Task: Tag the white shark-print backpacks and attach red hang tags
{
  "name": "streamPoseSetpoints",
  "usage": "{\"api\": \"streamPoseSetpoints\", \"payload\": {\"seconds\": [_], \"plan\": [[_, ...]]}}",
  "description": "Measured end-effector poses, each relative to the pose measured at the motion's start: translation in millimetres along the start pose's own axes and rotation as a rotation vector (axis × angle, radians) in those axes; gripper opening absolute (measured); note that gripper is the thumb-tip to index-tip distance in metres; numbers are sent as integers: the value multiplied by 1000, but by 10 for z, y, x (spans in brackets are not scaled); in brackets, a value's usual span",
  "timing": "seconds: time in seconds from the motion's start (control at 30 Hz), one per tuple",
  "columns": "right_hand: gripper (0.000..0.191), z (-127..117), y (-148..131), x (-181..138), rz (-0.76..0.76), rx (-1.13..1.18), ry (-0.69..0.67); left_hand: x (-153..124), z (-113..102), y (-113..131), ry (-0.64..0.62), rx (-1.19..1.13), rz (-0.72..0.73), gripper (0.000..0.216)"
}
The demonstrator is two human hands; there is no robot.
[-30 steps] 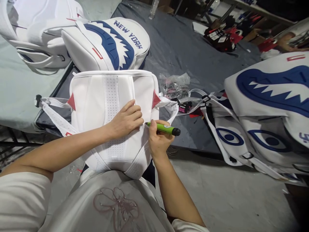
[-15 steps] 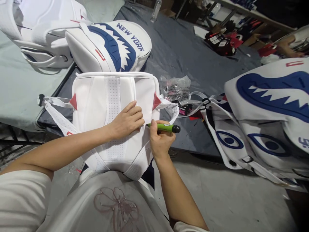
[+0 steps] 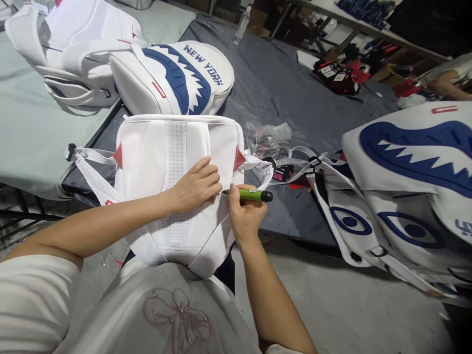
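Observation:
A white backpack (image 3: 147,157) lies with its back side up against my body and the table edge, showing a dotted centre strip and red corner triangles. My left hand (image 3: 197,186) rests on its panel, fingers spread a little and bent, pressing the material. In my right hand (image 3: 246,211) is a green marker pen (image 3: 249,194), gripped between thumb and fingers. Its tip points left, at the panel's right part, close to my left fingertips. Whether it leaves a mark is too small to tell.
Beyond it lies a white backpack lettered NEW YORK (image 3: 173,73) with a blue shark mouth. Another shark backpack (image 3: 416,162) is at right. A clear plastic bag (image 3: 269,140) of small parts and a bottle (image 3: 242,24) are on the dark table cover (image 3: 287,88). Another person's arm (image 3: 450,86) shows far right.
The view has shifted slightly, so the surroundings sit a little lower and the left backpacks farther right. Both hands and the marker pen keep nearly the same place on the backpack.

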State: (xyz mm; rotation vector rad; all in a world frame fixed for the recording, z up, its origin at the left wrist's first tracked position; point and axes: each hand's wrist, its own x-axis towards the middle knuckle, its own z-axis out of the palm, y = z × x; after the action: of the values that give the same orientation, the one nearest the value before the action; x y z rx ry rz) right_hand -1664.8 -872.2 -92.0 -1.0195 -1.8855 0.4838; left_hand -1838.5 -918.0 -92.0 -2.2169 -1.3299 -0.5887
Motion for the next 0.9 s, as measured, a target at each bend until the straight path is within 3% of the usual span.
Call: {"api": "streamPoseSetpoints", "payload": {"seconds": [0.13, 0.27, 0.4, 0.5, 0.63, 0.73, 0.8, 0.9], "plan": [[29, 0, -5, 21, -11, -9, 3, 109, -89, -91, -122, -21, 36, 13], [31, -38, 30, 4, 14, -13, -39, 437, -200, -403, -379, -63, 178, 20], [24, -76, 51, -164, 26, 160, -36, 693, -361, -625, -564, 39, 123, 31], [27, -125, -33, -309, -144, 231, 1, 698, -675, -488, -508, 65, 99, 32], [34, -421, -301, -273, -429, 181, 221, 641, -1360, -28, -296, 168, 42, 31], [31, -713, -447, -78, -560, 165, 168, 592, -1699, 247, -196, 214, -84, 36], [32, -798, -453, 0, -648, 187, 50, 468, -1680, 363, -197, 158, -176, 38], [38, -689, -319, -42, -754, 188, -137, 186, -1369, 420, -308, -16, -250, 36]]}}
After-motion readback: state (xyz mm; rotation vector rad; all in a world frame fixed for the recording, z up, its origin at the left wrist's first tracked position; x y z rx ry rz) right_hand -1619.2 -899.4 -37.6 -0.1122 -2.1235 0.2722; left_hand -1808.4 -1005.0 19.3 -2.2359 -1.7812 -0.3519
